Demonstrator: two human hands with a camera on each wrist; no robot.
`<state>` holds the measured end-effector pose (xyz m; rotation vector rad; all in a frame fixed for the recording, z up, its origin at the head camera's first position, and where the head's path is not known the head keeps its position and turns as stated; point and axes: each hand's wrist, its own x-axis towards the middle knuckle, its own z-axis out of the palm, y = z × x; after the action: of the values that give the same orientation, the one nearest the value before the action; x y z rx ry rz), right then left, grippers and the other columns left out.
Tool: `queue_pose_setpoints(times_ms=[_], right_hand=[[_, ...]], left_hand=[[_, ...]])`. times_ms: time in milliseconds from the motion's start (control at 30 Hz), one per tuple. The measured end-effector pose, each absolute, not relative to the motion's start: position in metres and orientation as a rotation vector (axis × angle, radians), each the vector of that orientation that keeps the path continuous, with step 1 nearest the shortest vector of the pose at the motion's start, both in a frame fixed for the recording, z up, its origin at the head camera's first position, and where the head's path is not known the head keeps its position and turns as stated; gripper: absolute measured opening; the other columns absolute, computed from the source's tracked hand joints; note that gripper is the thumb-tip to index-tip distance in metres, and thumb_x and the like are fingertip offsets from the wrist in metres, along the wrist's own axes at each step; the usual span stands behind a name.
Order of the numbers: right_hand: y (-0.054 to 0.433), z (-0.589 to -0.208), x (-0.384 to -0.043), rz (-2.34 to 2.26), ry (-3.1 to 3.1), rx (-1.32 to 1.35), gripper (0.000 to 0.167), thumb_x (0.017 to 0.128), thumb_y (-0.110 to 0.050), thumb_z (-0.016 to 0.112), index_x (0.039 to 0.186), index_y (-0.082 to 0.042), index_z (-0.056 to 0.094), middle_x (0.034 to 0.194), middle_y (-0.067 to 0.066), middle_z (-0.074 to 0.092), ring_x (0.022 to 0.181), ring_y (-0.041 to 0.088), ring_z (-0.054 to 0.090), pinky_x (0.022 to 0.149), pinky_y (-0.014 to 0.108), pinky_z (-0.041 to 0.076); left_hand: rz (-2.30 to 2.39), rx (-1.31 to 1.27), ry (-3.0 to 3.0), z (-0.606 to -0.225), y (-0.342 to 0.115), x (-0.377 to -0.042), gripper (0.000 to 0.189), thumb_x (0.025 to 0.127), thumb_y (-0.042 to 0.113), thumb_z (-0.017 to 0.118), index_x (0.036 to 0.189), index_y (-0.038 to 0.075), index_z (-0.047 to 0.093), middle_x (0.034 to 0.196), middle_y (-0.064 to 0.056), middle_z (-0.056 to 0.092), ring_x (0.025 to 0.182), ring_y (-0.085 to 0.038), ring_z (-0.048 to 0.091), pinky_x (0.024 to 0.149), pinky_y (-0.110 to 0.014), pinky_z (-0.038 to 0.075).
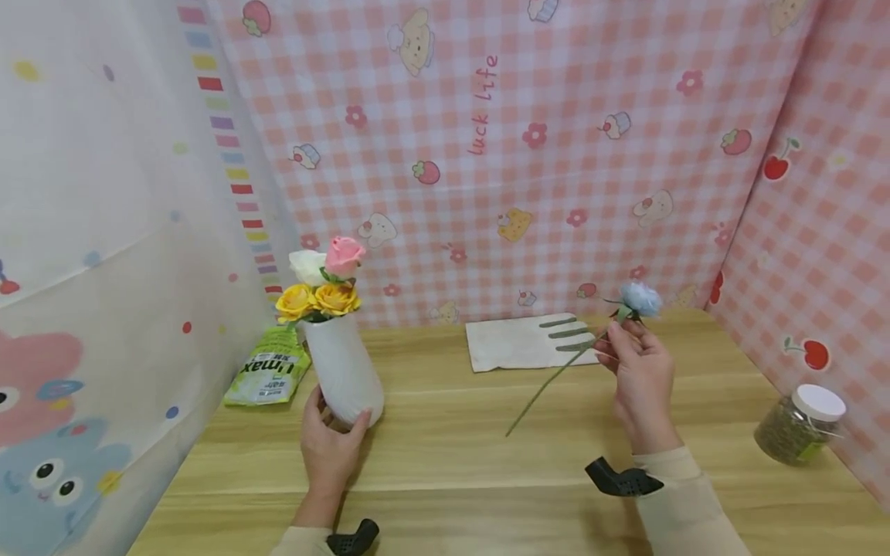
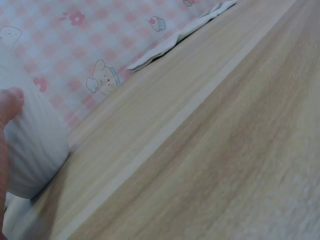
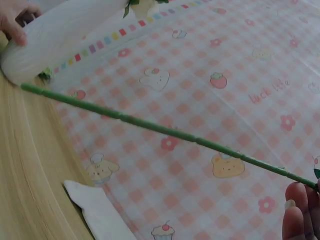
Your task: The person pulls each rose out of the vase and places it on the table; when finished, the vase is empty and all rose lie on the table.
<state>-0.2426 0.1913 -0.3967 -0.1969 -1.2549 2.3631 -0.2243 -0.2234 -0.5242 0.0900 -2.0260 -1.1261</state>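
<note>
Wooden table (image 1: 445, 463): left hand (image 1: 330, 444) grips vase (image 1: 342, 367), right hand (image 1: 640, 378) pinches blue flower (image 1: 640, 300).

In the head view, the right hand (image 1: 640, 378) covers the upper part of the blue flower's stem (image 1: 549, 386), and the white vase (image 1: 342, 369) hides the stems of its flowers. The left wrist view cuts the vase off at the edge, showing one fingertip. The right wrist view crops the bloom; the fingers (image 3: 300, 212) barely enter.
</note>
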Motion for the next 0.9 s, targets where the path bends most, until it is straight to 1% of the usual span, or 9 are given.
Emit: queue_pose_setpoints(times_ms=[133,267,400,533,667,767,833,900], right_hand=[[0.195,-0.398,-0.246,2.305,-1.281,-0.236,0.026,0.081,-0.012,0.076,0.093,-0.001,0.056,0.075,0.008,0.072,0.058,0.014,0.067,0.048,0.021,0.053],[0.200,-0.400,-0.246,2.241,-1.354,-0.255,0.019,0.083,-0.006,0.074,0.091,-0.001,0.057,0.076,0.006,0.073,0.059,0.014,0.067,0.048,0.021,0.053],[0.207,-0.404,-0.246,2.175,-1.491,-0.223,0.013,0.086,-0.002,0.070,0.096,0.002,0.064,0.079,0.004,0.072,0.062,0.012,0.068,0.050,0.021,0.053],[0.216,-0.408,-0.247,2.101,-1.721,-0.190,0.016,0.090,-0.003,0.066,0.104,0.005,0.069,0.084,0.000,0.072,0.066,0.009,0.067,0.053,0.020,0.053],[0.228,-0.416,-0.247,1.933,-2.094,-0.111,0.026,0.094,-0.010,0.062,0.115,0.005,0.066,0.087,-0.008,0.070,0.072,0.007,0.066,0.059,0.021,0.054],[0.236,-0.423,-0.248,1.816,-2.333,-0.024,0.033,0.095,-0.016,0.062,0.120,0.005,0.063,0.088,-0.012,0.068,0.076,0.009,0.065,0.062,0.024,0.055],[0.240,-0.426,-0.249,1.804,-2.414,0.016,0.035,0.095,-0.017,0.062,0.121,0.007,0.062,0.087,-0.012,0.068,0.075,0.010,0.064,0.063,0.025,0.054],[0.243,-0.430,-0.251,1.793,-2.469,0.040,0.034,0.095,-0.016,0.062,0.119,0.008,0.062,0.088,-0.007,0.069,0.075,0.011,0.064,0.063,0.026,0.053]], left_hand=[[-1.130,0.097,-2.024,-0.525,-0.224,-0.223,0.088,0.067,0.023,0.089,0.138,0.000,0.044,0.126,-0.019,0.054,0.109,-0.029,0.056,0.082,-0.045,0.052],[-1.123,0.102,-2.020,-0.526,-0.224,-0.221,0.087,0.065,0.021,0.090,0.137,-0.001,0.045,0.125,-0.019,0.055,0.108,-0.030,0.057,0.081,-0.045,0.053],[-1.117,0.101,-2.022,-0.524,-0.224,-0.222,0.086,0.065,0.020,0.090,0.136,-0.001,0.045,0.125,-0.020,0.055,0.109,-0.030,0.056,0.081,-0.046,0.053],[-1.122,0.101,-2.030,-0.522,-0.225,-0.224,0.086,0.066,0.020,0.089,0.137,0.000,0.045,0.125,-0.020,0.055,0.109,-0.031,0.056,0.082,-0.047,0.052],[-1.123,0.107,-2.035,-0.522,-0.225,-0.225,0.086,0.066,0.020,0.089,0.137,0.000,0.045,0.125,-0.020,0.055,0.109,-0.030,0.056,0.083,-0.047,0.052],[-1.125,0.107,-2.032,-0.524,-0.226,-0.225,0.086,0.065,0.020,0.090,0.137,0.000,0.045,0.125,-0.019,0.055,0.110,-0.030,0.056,0.083,-0.046,0.052],[-1.127,0.103,-2.030,-0.524,-0.226,-0.225,0.086,0.065,0.020,0.090,0.137,0.000,0.045,0.125,-0.019,0.055,0.110,-0.030,0.056,0.083,-0.046,0.052],[-1.125,0.101,-2.031,-0.524,-0.225,-0.225,0.086,0.066,0.020,0.089,0.137,0.000,0.045,0.125,-0.019,0.055,0.110,-0.030,0.056,0.082,-0.046,0.052]])
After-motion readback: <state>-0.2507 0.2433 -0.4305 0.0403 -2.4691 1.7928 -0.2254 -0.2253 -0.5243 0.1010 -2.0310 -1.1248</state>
